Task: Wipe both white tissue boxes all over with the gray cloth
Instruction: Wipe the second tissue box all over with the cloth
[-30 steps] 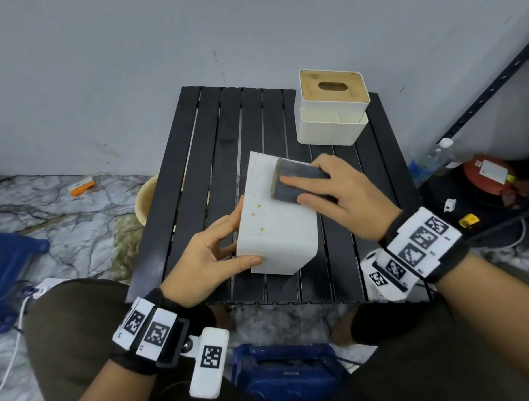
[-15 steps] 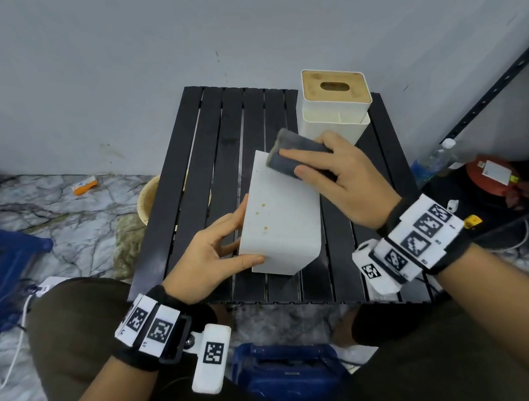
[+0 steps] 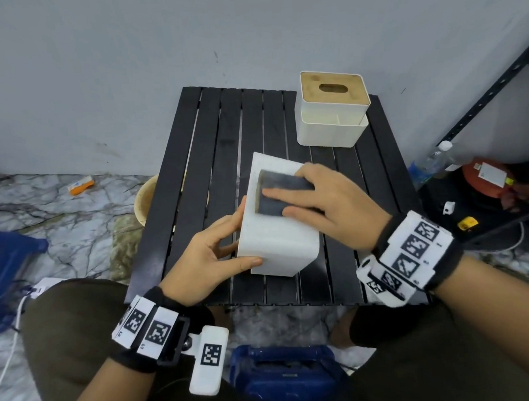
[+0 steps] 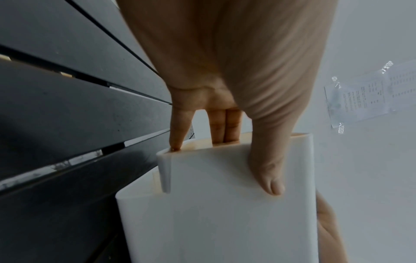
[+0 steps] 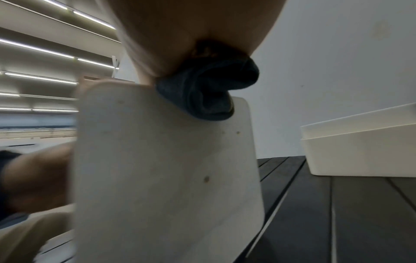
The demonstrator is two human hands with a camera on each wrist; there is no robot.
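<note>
A white tissue box (image 3: 276, 239) lies on its side in the middle of the black slatted table (image 3: 197, 187). My left hand (image 3: 211, 250) grips its near left end, thumb (image 4: 268, 170) on the near face and fingers (image 4: 180, 131) at the open rim. My right hand (image 3: 326, 204) presses the folded gray cloth (image 3: 279, 193) onto the box's upper face with straight fingers. From the right wrist the gray cloth (image 5: 207, 96) bulges under the palm at the box's (image 5: 168, 169) top edge. The second white tissue box (image 3: 332, 111), with a wooden lid, stands at the table's far right.
The wall (image 3: 132, 70) stands close behind the table. A tan bowl (image 3: 144, 198) sits on the floor left of the table. A dark shelf post (image 3: 490, 93), a bottle (image 3: 430, 164) and clutter lie to the right. A blue object (image 3: 287, 370) sits between my knees.
My right hand slid the cloth from the box's far edge back toward me onto the middle of its upper face. The yellow spots there no longer show. My left hand kept its hold.
</note>
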